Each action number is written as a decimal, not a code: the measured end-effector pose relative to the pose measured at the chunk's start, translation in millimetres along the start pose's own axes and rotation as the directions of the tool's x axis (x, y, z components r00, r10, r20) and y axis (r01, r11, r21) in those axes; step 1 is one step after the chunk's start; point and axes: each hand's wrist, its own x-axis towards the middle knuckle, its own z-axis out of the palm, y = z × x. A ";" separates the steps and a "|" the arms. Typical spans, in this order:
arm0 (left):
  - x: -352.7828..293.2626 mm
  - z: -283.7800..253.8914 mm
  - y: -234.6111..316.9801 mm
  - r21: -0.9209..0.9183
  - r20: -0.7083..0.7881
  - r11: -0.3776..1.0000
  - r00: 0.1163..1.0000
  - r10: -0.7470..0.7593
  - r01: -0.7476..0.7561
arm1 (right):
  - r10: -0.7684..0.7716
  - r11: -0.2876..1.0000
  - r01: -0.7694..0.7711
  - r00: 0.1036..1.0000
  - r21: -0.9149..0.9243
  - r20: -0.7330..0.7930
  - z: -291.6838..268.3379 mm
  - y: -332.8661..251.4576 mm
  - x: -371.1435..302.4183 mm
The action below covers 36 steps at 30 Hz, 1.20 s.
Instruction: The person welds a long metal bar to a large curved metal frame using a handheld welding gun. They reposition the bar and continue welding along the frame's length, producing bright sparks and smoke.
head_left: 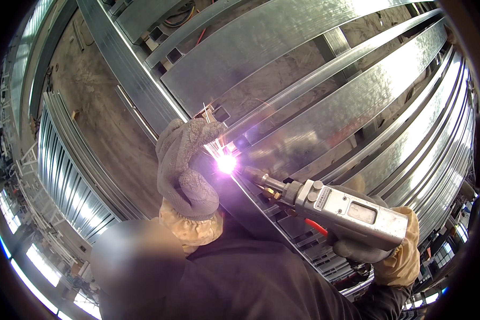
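Observation:
My right hand (378, 250), in a grey and tan work glove, grips a grey metal welding gun (344, 208) with a red trigger. Its brass nozzle (266, 186) points left at a bright violet arc (226, 162) on a galvanised steel rail (138, 80). My left hand (186, 165), in a grey knitted glove with a tan cuff, is raised upright just left of the arc, fingers curled together near the rail, holding nothing that I can see. Thin sparks fly up above its fingertips.
Several long galvanised steel beams (282, 37) fan out across the frame over a dusty concrete floor (101, 117). A stack of ribbed metal sheets (74, 181) lies at the left. A blurred patch covers the lower left, above my dark sleeve.

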 end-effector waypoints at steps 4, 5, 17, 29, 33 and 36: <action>3.3 3.8 5.5 -0.021 -0.042 1.000 0.999 -0.018 0.017 | -0.021 0.999 0.021 1.000 -0.025 0.003 -0.2 2.4 -1.0; 3.6 4.2 6.1 -0.012 -0.050 1.000 0.998 -0.022 0.022 | -0.027 0.999 0.027 1.000 -0.031 0.005 0.1 2.2 -0.9; -3.0 5.3 -4.2 0.039 -0.071 0.999 0.997 0.031 -0.028 | 0.114 0.991 -0.102 0.980 0.081 -0.165 12.6 4.9 -13.5; -0.1 -2.0 5.3 0.005 0.064 1.000 0.998 -0.027 0.027 | -0.077 0.995 0.076 0.997 -0.060 -0.029 0.6 8.6 -4.2; -5.4 0.3 2.4 0.010 0.037 1.000 0.999 -0.006 0.006 | -0.036 0.997 0.036 0.999 -0.062 -0.001 -1.9 3.0 -1.5; -0.2 -2.1 3.7 0.023 0.073 1.000 0.997 -0.009 0.007 | -0.010 0.998 0.010 1.000 -0.060 0.004 -2.4 1.4 -1.8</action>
